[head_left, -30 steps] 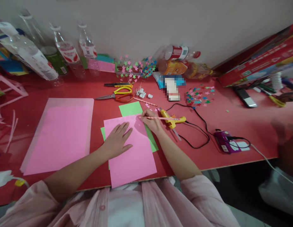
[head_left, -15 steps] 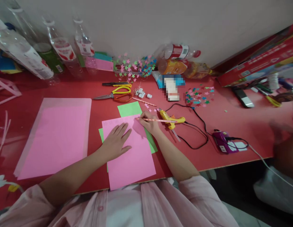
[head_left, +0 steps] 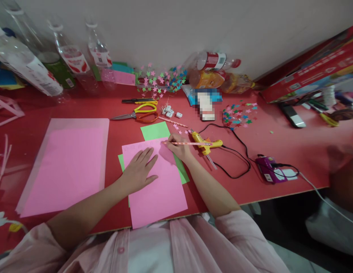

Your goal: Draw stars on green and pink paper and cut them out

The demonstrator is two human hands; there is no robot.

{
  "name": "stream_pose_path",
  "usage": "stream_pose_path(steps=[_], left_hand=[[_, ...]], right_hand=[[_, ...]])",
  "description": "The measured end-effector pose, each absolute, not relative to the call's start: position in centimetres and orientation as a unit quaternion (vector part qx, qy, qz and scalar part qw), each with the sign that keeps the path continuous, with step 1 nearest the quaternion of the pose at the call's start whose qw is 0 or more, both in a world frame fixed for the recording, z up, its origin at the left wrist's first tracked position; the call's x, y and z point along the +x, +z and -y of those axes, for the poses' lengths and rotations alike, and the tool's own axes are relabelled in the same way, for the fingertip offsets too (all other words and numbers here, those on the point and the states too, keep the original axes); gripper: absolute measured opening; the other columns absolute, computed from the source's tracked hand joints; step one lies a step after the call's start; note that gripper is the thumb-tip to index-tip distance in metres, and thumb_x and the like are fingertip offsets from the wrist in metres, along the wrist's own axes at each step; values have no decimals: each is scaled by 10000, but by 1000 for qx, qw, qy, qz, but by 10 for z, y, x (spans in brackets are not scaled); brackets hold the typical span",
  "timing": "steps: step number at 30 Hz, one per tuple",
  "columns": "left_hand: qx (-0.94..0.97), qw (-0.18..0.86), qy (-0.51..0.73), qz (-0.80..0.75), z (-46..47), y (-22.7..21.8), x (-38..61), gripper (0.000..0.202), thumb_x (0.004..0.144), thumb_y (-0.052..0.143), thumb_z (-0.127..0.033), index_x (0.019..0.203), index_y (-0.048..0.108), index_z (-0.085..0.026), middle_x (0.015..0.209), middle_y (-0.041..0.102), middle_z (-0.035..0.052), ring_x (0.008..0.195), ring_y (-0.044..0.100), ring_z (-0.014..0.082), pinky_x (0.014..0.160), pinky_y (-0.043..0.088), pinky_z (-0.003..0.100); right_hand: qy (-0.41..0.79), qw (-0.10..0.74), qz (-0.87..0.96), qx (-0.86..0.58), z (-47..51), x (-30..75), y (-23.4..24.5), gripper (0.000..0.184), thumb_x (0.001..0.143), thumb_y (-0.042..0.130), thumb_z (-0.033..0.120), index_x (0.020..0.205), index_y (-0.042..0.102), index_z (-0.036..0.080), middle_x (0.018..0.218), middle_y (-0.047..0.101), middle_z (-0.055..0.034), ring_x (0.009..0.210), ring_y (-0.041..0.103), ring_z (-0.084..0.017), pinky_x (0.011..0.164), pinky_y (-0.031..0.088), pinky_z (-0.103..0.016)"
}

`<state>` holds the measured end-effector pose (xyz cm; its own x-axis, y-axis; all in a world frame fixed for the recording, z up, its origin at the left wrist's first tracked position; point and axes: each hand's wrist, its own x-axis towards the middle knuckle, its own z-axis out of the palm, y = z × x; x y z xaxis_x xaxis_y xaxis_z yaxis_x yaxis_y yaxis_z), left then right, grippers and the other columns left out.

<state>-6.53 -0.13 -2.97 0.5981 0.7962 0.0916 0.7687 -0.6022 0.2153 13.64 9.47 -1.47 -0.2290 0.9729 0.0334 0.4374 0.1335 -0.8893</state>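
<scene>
My left hand (head_left: 139, 169) lies flat with fingers spread on a pink paper sheet (head_left: 158, 193) at the table's front edge. A green sheet (head_left: 156, 131) sticks out from under the pink one. My right hand (head_left: 179, 148) is closed on a pink patterned pencil (head_left: 190, 143), its tip touching the top right corner of the pink sheet. The pencil's far end points right, over a yellow glue gun (head_left: 206, 143).
A larger pink stack (head_left: 65, 165) lies left. Yellow and orange scissors (head_left: 142, 112), a box cutter, small white pieces and paper stars (head_left: 239, 113) lie behind. Bottles (head_left: 71, 60) line the wall. A black cord runs to a purple power strip (head_left: 269, 170). A person's blurred arm (head_left: 343, 170) is far right.
The pencil tip has crept slightly left along the pink sheet's top edge. My left hand stays flat; the view shifted a little.
</scene>
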Motion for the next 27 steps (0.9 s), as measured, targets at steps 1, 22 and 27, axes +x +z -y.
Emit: stream_pose_path(steps=[1,22,27], left_hand=[[890,77,91,-440,1,-30,-65,645,934,369,-518,1416,355,-89,1527,259,218,1443,164,315,1154,187,482],[890,81,88,-439,1,-30,-66,642,935,372,-510,1425,337,-97,1529,258,212,1444,162,311,1152,187,480],[890,82,89,-440,1,-29,-66,637,938,364,-508,1420,346,-92,1529,257,215,1445,155,308,1154,181,481]], right_hand=[[395,336,675,-524,-95,136,-15,228,729,573,341,615,431,204,594,469,21,587,433,-117,548,328,-268],[346,345,674,-554,-93,133,-11,112,708,484,277,636,419,220,557,459,31,539,403,-115,516,315,-251],[345,349,677,-549,-93,133,-12,119,702,482,298,638,417,222,562,452,30,532,392,-115,511,307,-253]])
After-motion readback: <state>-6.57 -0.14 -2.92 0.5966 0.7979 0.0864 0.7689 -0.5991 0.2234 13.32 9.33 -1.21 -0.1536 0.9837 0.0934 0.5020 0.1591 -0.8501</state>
